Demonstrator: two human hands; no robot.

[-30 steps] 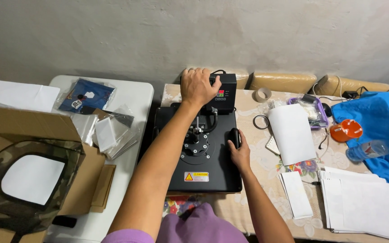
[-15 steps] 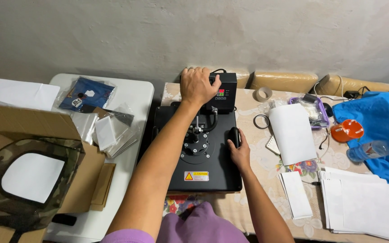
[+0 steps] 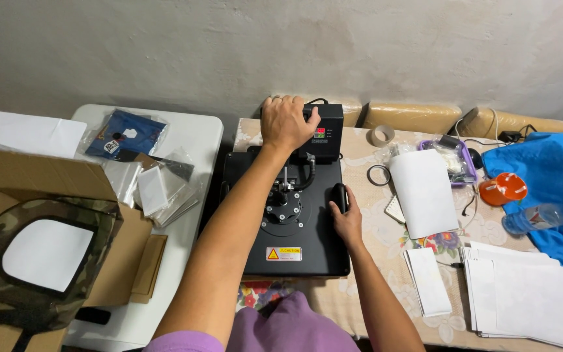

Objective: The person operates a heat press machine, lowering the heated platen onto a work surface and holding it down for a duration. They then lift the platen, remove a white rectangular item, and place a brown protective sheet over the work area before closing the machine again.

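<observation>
A black heat press (image 3: 294,225) sits on the table in front of me, its upper plate closed flat. My left hand (image 3: 286,122) reaches across it and rests on the top of the black control box (image 3: 324,133), which has a small red display. My right hand (image 3: 345,218) is wrapped around the black handle (image 3: 338,194) at the press's right side. A coiled cable runs from the box to the plate's hub.
A cardboard box (image 3: 40,195) with a camouflage cloth (image 3: 8,287) stands at the left. Plastic-wrapped items (image 3: 158,186) and a blue packet (image 3: 124,133) lie on the white table. White paper sheets (image 3: 529,296), tape roll (image 3: 380,135), bottle (image 3: 539,216) and blue cloth (image 3: 555,169) lie right.
</observation>
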